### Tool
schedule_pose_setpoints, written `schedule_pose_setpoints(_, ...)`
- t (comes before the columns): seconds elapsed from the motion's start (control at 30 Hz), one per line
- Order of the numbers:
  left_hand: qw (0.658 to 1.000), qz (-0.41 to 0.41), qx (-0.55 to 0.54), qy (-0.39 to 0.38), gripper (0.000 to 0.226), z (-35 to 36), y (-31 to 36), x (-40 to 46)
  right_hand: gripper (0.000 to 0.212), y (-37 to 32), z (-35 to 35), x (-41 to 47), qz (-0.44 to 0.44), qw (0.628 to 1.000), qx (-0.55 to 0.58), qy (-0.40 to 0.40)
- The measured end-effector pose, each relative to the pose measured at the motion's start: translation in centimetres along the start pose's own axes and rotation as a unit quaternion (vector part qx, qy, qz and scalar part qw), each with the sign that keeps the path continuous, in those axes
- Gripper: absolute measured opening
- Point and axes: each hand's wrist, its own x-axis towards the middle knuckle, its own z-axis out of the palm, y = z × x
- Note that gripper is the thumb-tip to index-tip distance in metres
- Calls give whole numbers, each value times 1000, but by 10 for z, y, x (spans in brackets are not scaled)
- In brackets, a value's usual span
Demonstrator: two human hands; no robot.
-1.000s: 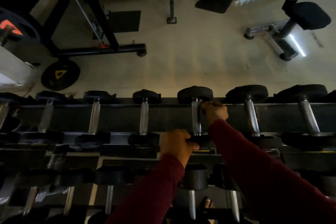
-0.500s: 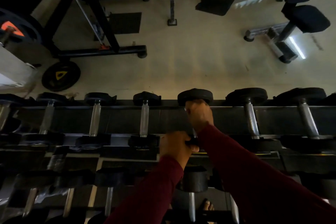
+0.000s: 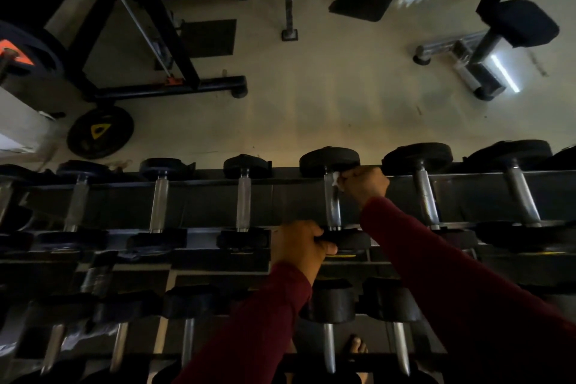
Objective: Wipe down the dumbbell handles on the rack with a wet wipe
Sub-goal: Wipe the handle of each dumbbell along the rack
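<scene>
— Grip? 
— Right hand pinches the wet wipe against the handle (top end); left hand clasps the near head.
— Direction? 
— Handle's axis runs twelve to six; wipe toward six.

A dumbbell rack runs left to right across the view, dumbbells side by side on its upper tier, more on the tier below. The right hand holds a wet wipe against the far end of one dumbbell handle; the left hand grips that dumbbell's near head (just left of it). Beyond the rack lie a weight plate at left and benches farther back.
</scene>
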Motion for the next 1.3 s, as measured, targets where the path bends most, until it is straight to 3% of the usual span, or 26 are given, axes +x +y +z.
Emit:
schedule_pose_setpoints(0.1, 1000, 7, -6, 1, 37, -1, 0, -2, 16, 20, -6, -12, -57, 981, -165, -79)
schedule_pose_setpoints(0.23, 1000, 20, -13, 6, 25, -3, 3, -5, 13, 45, -4, -23, -93, 951, -268, -125)
schedule_pose_setpoints(0.33, 1000, 22, -10, 1, 22, -4, 5, -6, 9, 46, -4, -23, -97, 956, -252, -120)
schedule_pose_setpoints(0.4, 1000, 21, -13, -1, 22, -3, 5, -5, 4, 40, -1, -21, -120, 974, -179, -67)
schedule_pose_setpoints(0.53, 1000, 11, 8, 2, 31, 1, 3, -2, 16, 14, 9, -11, -243, 959, -139, 40)
schedule_pose_setpoints(0.67, 1000, 9, 18, 6, 31, 2, 1, -1, 9, 14, 15, -7, -293, 940, -170, -46)
schedule_pose_setpoints(0.77, 1000, 2, 12, 10, 35, 2, 0, 0, 12, 24, 6, -12, -337, 885, -287, -146)
schedule_pose_setpoints(0.9, 1000, 1, 3, 14, 34, 4, -1, 0, 19, 19, -6, -22, -418, 800, -381, -198)
schedule_pose_setpoints(1.03, 1000, 2, 8, 11, 37, 6, -2, -1, 20, -15, -3, -25, -442, 739, -496, -114)
schedule_pose_setpoints(1.1, 1000, 4, 6, 9, 34, 6, -3, 0, 20, -28, 2, -21, -444, 727, -517, -87)
schedule_pose_setpoints(1.17, 1000, 3, 0, 3, 34, 7, -4, 0, 23, -31, 3, -21, -451, 704, -540, -93)
schedule_pose_setpoints(1.3, 1000, 13, 4, -2, 38, 6, -6, -2, 37, -9, -4, -31, -469, 607, -624, -147)
